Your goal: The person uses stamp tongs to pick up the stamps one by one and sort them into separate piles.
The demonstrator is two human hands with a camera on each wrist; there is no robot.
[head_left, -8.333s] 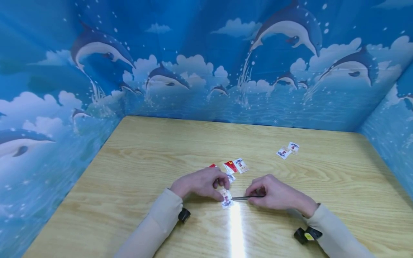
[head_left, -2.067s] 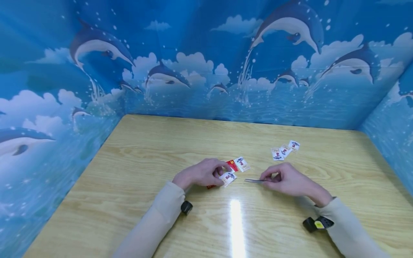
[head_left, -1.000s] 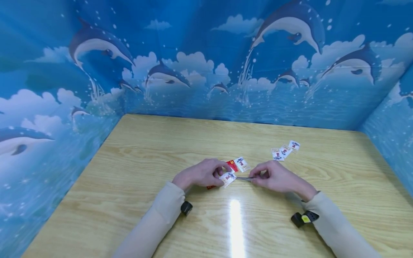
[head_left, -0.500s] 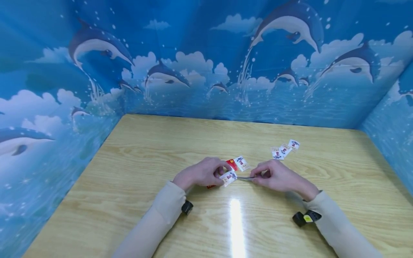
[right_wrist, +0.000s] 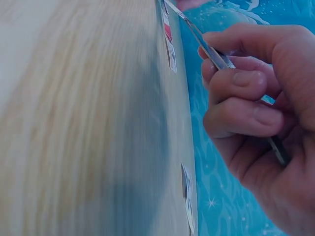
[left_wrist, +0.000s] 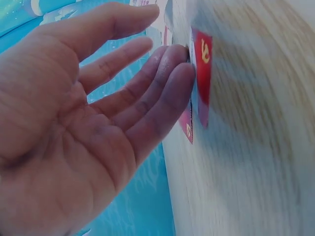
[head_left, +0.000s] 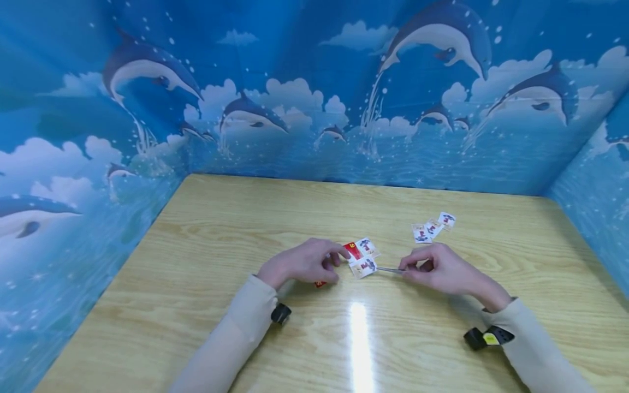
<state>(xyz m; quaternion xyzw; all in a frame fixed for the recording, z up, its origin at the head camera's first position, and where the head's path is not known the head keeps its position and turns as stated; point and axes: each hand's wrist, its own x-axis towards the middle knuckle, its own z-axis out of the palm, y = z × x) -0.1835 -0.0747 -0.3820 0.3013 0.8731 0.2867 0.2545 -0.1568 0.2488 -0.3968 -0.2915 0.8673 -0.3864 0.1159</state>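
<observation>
In the head view my right hand (head_left: 437,270) pinches slim metal tweezers (head_left: 390,269), also seen in the right wrist view (right_wrist: 206,46). The tweezers' tips meet the right edge of a small white stamp-like picture card (head_left: 363,267). My left hand (head_left: 304,262) is left of that card, apart from it; the left wrist view shows its fingers loosely bent and holding nothing. Those fingertips are at a red card with a yellow emblem (left_wrist: 203,69). In the head view a corner of a red card (head_left: 320,284) shows below the left hand, which hides the rest.
Behind the tweezed card lie a red card (head_left: 352,251) and a white picture card (head_left: 367,247), side by side. Three white picture cards (head_left: 433,228) overlap in a row at the back right of the wooden table (head_left: 245,213). A dolphin-print curtain (head_left: 304,109) surrounds the table.
Since half a second ago, the left hand has let go of the white picture card, which moved right with the tweezers. Compared with 8.3 seconds ago, the back-right row has one more card.
</observation>
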